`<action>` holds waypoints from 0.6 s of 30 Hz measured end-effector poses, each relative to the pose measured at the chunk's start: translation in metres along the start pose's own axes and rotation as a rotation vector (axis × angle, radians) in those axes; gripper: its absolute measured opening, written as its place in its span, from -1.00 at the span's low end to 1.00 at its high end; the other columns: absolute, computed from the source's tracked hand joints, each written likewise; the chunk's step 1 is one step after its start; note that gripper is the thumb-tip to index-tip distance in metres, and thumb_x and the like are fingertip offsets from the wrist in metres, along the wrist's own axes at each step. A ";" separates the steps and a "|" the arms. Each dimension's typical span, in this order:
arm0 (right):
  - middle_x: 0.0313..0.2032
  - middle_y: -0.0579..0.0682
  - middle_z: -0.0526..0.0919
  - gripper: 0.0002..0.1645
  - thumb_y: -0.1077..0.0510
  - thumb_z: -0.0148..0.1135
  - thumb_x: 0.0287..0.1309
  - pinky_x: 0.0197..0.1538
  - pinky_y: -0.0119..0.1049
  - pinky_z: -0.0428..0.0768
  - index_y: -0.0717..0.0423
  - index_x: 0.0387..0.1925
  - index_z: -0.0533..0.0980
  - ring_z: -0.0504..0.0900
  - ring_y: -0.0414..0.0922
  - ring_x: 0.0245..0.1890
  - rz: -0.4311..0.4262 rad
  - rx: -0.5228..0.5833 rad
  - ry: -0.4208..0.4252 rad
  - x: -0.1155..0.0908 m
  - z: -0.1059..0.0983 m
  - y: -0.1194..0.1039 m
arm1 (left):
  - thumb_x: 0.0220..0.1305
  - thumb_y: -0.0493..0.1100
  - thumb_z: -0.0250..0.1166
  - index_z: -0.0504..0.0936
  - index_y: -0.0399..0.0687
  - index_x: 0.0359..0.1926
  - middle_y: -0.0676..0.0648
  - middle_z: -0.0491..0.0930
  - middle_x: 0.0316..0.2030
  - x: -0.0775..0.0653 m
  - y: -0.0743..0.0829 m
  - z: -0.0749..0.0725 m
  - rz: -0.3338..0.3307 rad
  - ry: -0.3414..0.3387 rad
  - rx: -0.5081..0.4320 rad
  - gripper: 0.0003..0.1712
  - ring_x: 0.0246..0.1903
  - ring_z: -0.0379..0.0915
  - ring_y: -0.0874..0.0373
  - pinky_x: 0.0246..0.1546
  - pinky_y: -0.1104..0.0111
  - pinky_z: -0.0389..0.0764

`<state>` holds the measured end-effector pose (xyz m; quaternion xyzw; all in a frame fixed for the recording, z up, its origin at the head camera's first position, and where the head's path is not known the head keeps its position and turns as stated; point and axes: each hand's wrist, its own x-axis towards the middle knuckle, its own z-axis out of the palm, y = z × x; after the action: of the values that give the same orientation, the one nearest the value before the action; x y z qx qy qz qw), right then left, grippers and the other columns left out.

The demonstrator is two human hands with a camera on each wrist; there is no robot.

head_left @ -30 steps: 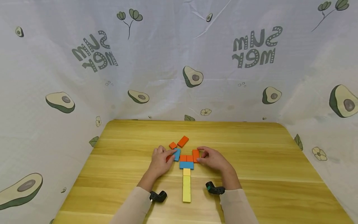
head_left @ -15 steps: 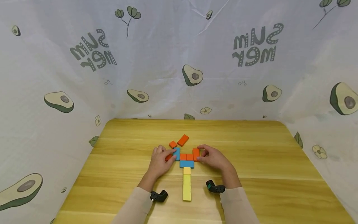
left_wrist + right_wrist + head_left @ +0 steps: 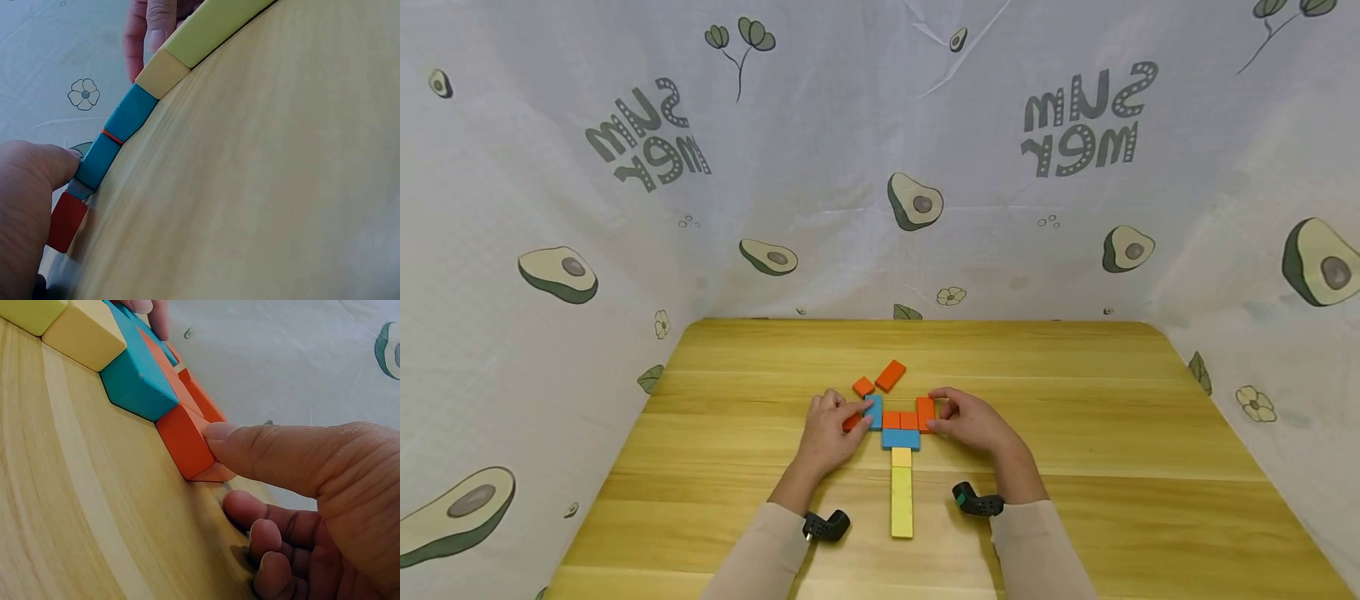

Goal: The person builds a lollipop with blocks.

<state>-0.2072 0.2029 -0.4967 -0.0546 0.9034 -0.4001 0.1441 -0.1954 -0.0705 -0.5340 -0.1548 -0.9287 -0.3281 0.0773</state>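
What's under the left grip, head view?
Part of an orange block shows from under the left grip, left of the blue rectangular block pinched there. The rest, and anything beneath the palm, is covered.

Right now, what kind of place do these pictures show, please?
Probably a screened-off tabletop corner for play or filming: a wood-grain table, an avocado-print sheet hanging behind it, and coloured blocks on top.

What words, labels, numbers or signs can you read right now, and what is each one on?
"Sum mer": mirrored, on two lines, left lettering on the printed cloth.
"Sum mer": mirrored, on two lines, right lettering on the same cloth.
No text can be read on the visible faces of the blocks.
Any markings on the black wrist devices are too small to read.
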 end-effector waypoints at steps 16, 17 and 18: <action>-0.23 0.00 0.57 -0.41 0.06 0.43 0.24 -0.21 -0.26 0.43 0.03 0.28 0.50 0.47 -0.09 -0.31 -0.016 -0.014 0.003 -0.001 0.000 0.001 | 0.41 0.08 0.30 0.74 0.23 0.16 0.08 0.23 -0.31 0.000 0.000 0.001 0.024 0.014 0.008 -0.64 -0.30 0.01 0.15 -0.21 0.30 0.07; -0.23 -0.01 0.57 -0.41 0.07 0.43 0.24 -0.21 -0.25 0.43 0.03 0.28 0.50 0.47 -0.09 -0.31 -0.017 -0.015 0.003 -0.001 0.000 0.001 | 0.41 0.08 0.30 0.74 0.23 0.16 0.07 0.23 -0.32 0.000 0.000 0.001 0.024 0.014 0.009 -0.64 -0.30 0.01 0.15 -0.21 0.30 0.06; -0.23 -0.01 0.57 -0.41 0.06 0.43 0.24 -0.21 -0.26 0.43 0.02 0.28 0.51 0.47 -0.09 -0.31 -0.014 -0.012 0.004 -0.001 0.000 0.001 | 0.41 0.08 0.30 0.74 0.23 0.16 0.07 0.23 -0.32 0.000 0.000 0.001 0.023 0.013 0.010 -0.64 -0.30 0.01 0.15 -0.21 0.30 0.06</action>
<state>-0.2067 0.2036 -0.4970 -0.0610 0.9057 -0.3957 0.1393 -0.1953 -0.0700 -0.5346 -0.1628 -0.9279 -0.3236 0.0881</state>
